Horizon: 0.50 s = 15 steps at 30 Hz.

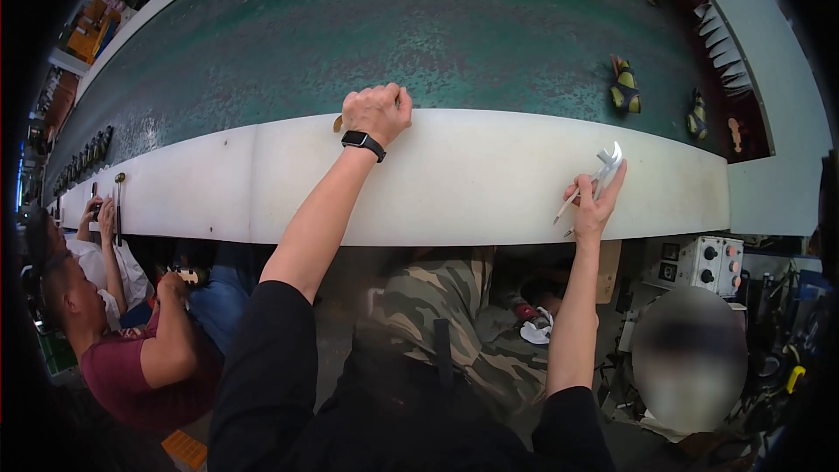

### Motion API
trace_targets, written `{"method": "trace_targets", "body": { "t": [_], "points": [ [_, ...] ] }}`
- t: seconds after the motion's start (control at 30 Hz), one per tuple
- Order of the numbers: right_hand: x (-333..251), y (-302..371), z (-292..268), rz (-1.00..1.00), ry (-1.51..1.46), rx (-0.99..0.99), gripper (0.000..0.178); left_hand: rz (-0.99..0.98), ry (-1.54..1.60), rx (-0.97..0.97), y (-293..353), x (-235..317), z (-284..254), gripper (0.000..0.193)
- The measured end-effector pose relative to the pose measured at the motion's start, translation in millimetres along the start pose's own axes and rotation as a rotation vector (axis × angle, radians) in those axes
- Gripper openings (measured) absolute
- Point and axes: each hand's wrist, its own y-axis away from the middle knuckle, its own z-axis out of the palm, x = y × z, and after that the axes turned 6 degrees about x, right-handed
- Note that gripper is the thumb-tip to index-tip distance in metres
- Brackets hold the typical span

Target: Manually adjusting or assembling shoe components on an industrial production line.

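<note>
My left hand [377, 111] is closed into a fist at the far edge of the white work ledge [454, 179], where it meets the dark green conveyor belt [402, 35]. A small brown object [337, 123] peeks out beside the fist; I cannot tell whether the hand grips it. A black watch [362, 142] sits on that wrist. My right hand [595, 198] rests on the ledge to the right and holds a pair of silver scissors [592, 182], blades pointing up.
Two yellow-and-black shoe parts [625, 87] [696, 117] lie on the belt at the right, near a toothed guard [717, 35]. A grey control box [710, 264] sits under the ledge. A seated person in a maroon shirt [131, 367] works at the left.
</note>
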Motion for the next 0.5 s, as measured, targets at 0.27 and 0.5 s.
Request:
{"method": "trace_targets", "body": {
  "t": [0.27, 0.5],
  "points": [
    [-0.6, 0.0, 0.0, -0.004, 0.019, 0.011, 0.084, 0.004, -0.001, 0.010, 0.1, 0.4, 0.3, 0.026],
    [1.6, -0.7, -1.4, -0.009, 0.016, -0.003, 0.084, 0.003, 0.010, 0.010, -0.1, 0.5, -0.2, 0.026]
  ]
}}
